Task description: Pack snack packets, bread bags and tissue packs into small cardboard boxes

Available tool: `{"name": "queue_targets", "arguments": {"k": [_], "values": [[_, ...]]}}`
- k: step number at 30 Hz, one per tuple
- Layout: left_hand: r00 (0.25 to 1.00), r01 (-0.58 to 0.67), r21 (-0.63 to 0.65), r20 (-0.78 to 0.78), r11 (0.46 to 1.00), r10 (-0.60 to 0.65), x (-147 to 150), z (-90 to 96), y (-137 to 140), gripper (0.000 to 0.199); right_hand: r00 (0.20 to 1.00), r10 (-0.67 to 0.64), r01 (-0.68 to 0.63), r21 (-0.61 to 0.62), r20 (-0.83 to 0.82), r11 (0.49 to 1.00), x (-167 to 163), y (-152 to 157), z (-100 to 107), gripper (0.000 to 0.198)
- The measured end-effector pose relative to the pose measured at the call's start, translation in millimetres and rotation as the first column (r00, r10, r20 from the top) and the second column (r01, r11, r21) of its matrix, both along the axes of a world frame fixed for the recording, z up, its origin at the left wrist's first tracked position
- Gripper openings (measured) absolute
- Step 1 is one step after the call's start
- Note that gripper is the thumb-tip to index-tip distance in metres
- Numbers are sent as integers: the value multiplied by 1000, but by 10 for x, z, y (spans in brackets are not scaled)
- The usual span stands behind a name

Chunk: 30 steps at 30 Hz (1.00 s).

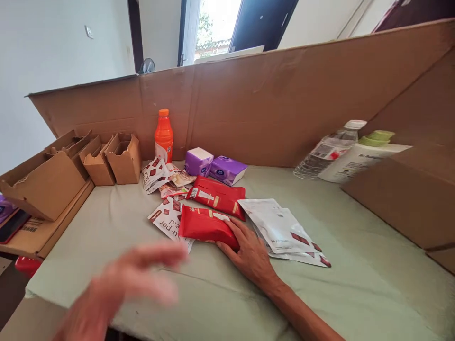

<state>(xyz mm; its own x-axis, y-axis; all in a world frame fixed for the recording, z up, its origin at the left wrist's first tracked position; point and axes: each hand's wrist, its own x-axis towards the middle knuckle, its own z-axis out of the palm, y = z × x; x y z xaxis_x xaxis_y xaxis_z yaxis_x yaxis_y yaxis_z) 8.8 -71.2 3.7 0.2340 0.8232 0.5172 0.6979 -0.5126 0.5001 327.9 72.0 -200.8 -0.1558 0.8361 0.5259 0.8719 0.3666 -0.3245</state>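
My right hand (250,251) grips the right end of the nearer red packet (204,225), fingers over its top and thumb along its front edge. This packet rests partly on a white pouch with dark red squares (167,218). Just behind lies a second red packet (216,195). Blurred by motion, my left hand (131,274) hovers over the near side of the table with thumb and fingers apart and nothing visible between them. White pouches (284,229) lie stacked to the right of my right hand.
Behind the packets are purple tissue packs (227,170), small food pouches (154,175) and an orange bottle (164,137). Cardboard boxes (122,161) line the left. A clear bottle (325,151) and a white bottle with green cap (355,161) lean right. A cardboard wall (249,104) closes the back.
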Motion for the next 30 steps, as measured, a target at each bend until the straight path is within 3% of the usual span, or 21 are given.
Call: {"name": "queue_targets", "arguments": {"k": [2,3,4,5,8,11,14,16,18,23,24,26,28,30], "values": [[1000,10,-10,-19,1000,-10,-112,188,646,53,1000,-6,6,-6,2,1000,8,-8,-14,59],[991,-127,32,-48,991,128,-159,248,1000,51,1000,-10,10,-11,5,1000,10,-8,-21,58],[945,-306,49,-104,951,310,-203,283,1358,48,1000,-13,13,-13,7,1000,10,-8,-26,58],[907,-400,51,-122,915,403,-247,299,1707,50,1000,-13,13,-14,10,1000,11,-9,-29,58],[831,-531,39,-171,846,529,-369,280,2591,56,1000,-4,4,-6,17,1000,12,-24,-20,57],[772,-611,3,-219,792,596,-457,259,3115,49,1000,-2,2,-32,4,999,6,-50,19,56],[727,-665,-34,-262,746,635,-509,276,3262,33,999,-20,16,-79,-45,997,-4,-50,57,55],[717,-671,-39,-290,740,634,-545,309,3141,24,994,-48,40,-78,-98,996,-4,-27,69,52],[714,-667,-20,-302,745,632,-601,357,2836,20,987,-80,73,-56,-142,996,2,8,75,49],[753,-614,30,-279,789,597,-866,475,1481,13,987,-103,97,-54,-127,994,14,77,103,48],[785,-574,37,-261,818,562,-932,485,1184,13,988,-103,96,-59,-119,994,13,75,115,48],[917,-303,130,-229,944,326,-1059,483,643,7,989,-109,104,-51,-101,993,5,47,150,52],[942,-150,162,-275,975,190,-1167,451,211,3,991,-114,113,-10,-66,994,-13,-5,211,59],[944,-133,146,-282,980,170,-1256,392,-102,8,996,-90,90,29,2,996,-47,-55,302,69]]}}
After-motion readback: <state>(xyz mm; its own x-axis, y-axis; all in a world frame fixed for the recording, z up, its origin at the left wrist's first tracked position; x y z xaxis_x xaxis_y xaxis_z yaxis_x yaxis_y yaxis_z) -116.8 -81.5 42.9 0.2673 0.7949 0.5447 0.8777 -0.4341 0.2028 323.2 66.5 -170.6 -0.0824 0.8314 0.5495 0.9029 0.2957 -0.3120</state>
